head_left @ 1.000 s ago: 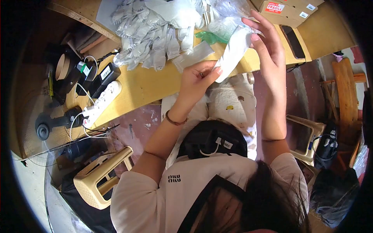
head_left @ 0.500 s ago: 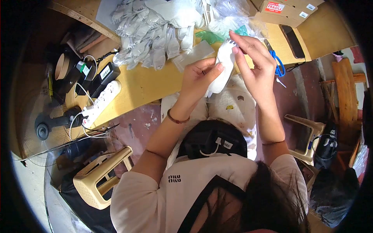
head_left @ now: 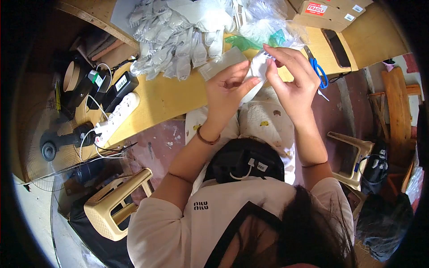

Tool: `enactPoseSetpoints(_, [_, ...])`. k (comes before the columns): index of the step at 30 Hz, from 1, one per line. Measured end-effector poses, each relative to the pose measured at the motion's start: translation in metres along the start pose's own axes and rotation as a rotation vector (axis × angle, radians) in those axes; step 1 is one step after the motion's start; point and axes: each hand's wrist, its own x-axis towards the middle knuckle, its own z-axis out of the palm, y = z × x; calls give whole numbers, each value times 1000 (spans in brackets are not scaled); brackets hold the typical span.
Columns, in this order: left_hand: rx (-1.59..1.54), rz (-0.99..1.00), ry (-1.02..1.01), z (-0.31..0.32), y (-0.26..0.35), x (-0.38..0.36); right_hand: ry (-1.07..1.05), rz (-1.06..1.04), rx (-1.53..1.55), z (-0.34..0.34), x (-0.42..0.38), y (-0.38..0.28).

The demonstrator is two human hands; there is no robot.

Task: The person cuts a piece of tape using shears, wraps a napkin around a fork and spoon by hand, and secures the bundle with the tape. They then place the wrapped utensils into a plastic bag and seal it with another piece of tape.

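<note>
A white plastic fork with a white napkin [head_left: 258, 70] is held upright over the table's near edge, its tines partly hidden. My left hand [head_left: 229, 87] pinches its left side between thumb and fingers. At its upper end my right hand [head_left: 294, 75] closes thumb and fingertips on the top. Just behind my left hand lies a flat clear plastic sleeve [head_left: 219, 63]. Beyond it is a large pile of white plastic cutlery [head_left: 172, 42] in clear sleeves. Some green plastic film [head_left: 243, 43] lies past my fingertips.
Blue-handled scissors [head_left: 318, 71] and a black phone [head_left: 336, 48] lie right of my hands. A cardboard box [head_left: 328, 13] stands behind them. To the left are a white power strip [head_left: 118, 117] and a fan [head_left: 48, 151]. A beige plastic stool [head_left: 107, 214] stands on the floor.
My left hand has slid slightly down and left on the napkin, its fingers less extended. My right hand has moved a little lower, and the fork tines are less visible.
</note>
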Motion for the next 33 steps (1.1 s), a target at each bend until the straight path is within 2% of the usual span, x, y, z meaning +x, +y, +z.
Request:
enactPoseSetpoints(4, [-50,45,74,9,-4,-3,23,29,13,1,-1,0])
enactPoseSetpoints(7, [-10,-62,52,7,-7,-5,-5,34,18,1,2,0])
enactPoseSetpoints(13, [-49,-50,37,6,-5,0,-5,22,26,4,0,3])
enactPoseSetpoints(19, [-207,-189,-15,0,-3,2,-1,126,93,3,0,8])
enactPoseSetpoints(25, [-322,-159,69,1,-11,3,-12,98,107,7,-5,5])
enactPoseSetpoints(28, [-356,-70,106,3,-13,6,-29,65,92,7,-3,4])
enactPoseSetpoints(33, [-342,-43,100,-3,-20,4,-25,25,67,5,-2,3])
